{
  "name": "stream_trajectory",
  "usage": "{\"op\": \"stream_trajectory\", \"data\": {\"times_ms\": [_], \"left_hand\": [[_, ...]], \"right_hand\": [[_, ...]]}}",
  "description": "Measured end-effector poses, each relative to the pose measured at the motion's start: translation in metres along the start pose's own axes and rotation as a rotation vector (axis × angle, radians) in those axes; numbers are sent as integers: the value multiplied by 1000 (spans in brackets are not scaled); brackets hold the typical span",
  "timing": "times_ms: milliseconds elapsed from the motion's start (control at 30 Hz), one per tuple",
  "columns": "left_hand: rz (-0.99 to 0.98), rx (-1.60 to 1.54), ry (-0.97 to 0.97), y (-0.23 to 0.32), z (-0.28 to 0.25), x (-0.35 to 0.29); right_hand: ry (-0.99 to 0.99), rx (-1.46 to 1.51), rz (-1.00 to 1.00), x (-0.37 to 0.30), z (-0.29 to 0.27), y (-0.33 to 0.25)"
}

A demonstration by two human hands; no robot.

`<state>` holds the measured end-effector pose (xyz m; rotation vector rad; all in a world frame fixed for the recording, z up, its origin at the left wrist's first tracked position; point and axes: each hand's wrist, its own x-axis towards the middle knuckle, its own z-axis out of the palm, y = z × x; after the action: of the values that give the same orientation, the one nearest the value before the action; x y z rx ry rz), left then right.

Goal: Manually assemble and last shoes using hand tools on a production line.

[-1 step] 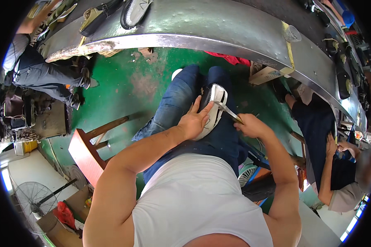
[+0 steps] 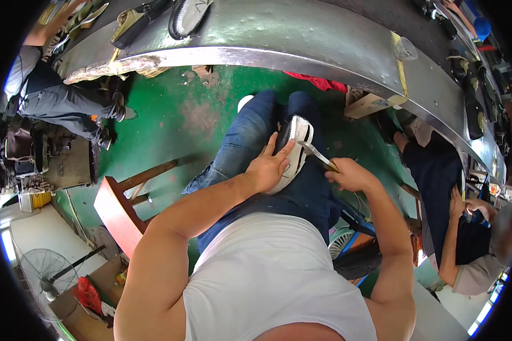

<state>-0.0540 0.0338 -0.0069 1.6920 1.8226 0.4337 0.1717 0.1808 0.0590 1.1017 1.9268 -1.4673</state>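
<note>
A shoe (image 2: 302, 131) lies bottom up across my thighs, its underside whitish and its side black. My left hand (image 2: 264, 171) rests over its left side, fingers stretched along the edge and steadying it. In my right hand (image 2: 350, 175) is a slim metal tool (image 2: 315, 153) with a curved, shiny head and a yellowish handle. The tool's head meets the shoe's underside just beside my left fingertips. My right fingers are wrapped round the handle. What kind of tool it is I cannot make out.
A long metal-topped bench (image 2: 301, 37) runs across in front, bearing several shoes (image 2: 189, 17) and a clear cup (image 2: 404, 49). Co-workers sit at left and right. A reddish wooden stool (image 2: 117, 210) stands at my left; behind it is a fan (image 2: 48, 278). The floor (image 2: 165, 128) is green.
My right hand and the tool have shifted very slightly to the right. My left hand and the shoe stay in place.
</note>
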Motion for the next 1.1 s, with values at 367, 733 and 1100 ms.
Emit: {"op": "stream_trajectory", "data": {"times_ms": [367,733,1100], "left_hand": [[-265,-449,39,0,1,-36],[-257,-295,-262,10,-57,-31],[9,-549,178,51,-130,62]], "right_hand": [[407,-300,-271,18,34,-25],[487,322,-311,-3,102,40],[573,393,-223,-17,109,46]]}}
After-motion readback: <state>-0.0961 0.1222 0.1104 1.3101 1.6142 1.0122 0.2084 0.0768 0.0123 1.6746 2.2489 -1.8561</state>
